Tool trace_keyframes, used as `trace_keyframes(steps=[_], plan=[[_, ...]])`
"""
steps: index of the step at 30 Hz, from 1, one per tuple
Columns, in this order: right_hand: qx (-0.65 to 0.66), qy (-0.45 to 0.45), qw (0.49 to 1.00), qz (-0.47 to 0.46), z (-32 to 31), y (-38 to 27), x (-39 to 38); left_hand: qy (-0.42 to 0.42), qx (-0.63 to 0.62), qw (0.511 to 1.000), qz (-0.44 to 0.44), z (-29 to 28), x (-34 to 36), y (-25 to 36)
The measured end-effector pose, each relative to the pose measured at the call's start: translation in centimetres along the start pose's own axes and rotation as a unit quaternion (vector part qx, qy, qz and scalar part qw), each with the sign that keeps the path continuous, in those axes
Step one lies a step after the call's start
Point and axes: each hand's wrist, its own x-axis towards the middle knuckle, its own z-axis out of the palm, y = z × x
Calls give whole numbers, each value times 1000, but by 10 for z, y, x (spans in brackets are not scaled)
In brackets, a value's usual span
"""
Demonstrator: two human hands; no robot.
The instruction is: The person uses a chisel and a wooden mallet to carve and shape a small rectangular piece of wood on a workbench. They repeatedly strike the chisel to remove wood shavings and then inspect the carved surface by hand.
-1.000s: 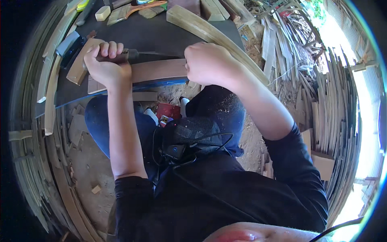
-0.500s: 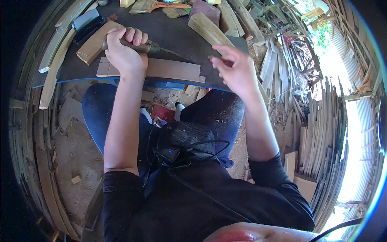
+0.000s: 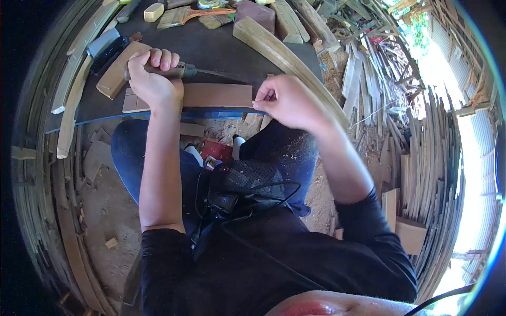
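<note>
As the head view shows it, left hand (image 3: 158,83): its fingers are curled round the wooden handle of a chisel-like tool (image 3: 188,70), whose thin blade points to the right.
Right hand (image 3: 290,102): thumb and forefinger are pressed close together at the right end of the wood strip; whether they pinch that end or some small bit beside it, I cannot tell.
Wood strip (image 3: 219,96): it lies flat along the near edge of the dark counter (image 3: 221,50), passing below the left wrist.
Wood block (image 3: 121,73): it rests behind the strip's left end, near the left hand.
Thick timber (image 3: 284,55): it slants across the counter's right side, beyond the right hand.
Work so far: a line sets off the strip's left end, cut or merely drawn; the blade appears to lie behind the strip, apart from it, so no cutting seems under way. How much is left cannot be judged.
Hidden or unclear: the left wrist covers part of the strip, the right hand hides its far corner, and the blade's tip fades into the dark surface.
</note>
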Motion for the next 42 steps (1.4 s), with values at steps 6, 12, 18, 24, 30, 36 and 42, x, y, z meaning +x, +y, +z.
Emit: trace_keyframes(steps=[6, 12, 18, 24, 30, 36, 42], plan=[[-5, -58, 998, -8, -34, -16, 29, -10, 15, 1000, -7, 2, -3, 6], [12, 136, 991, 4, -27, 6, -1, 8, -6, 1000, -5, 3, -6, -1], [50, 79, 994, -53, 0, 3, -29, -9, -7, 1000, -10, 5, -6, 2], [18, 123, 984, -131, 18, 7, -33, 13, -13, 1000, -8, 3, -1, -1], [-116, 214, 932, -267, 29, 4, -33, -1, -1, 1000, -12, -1, 0, 2], [-165, 216, 898, -346, 34, 20, -30, 2, -9, 1000, -19, -3, 0, 1], [-243, 160, 865, -407, 15, 17, -29, -6, -16, 999, -32, 1, -2, 1]])
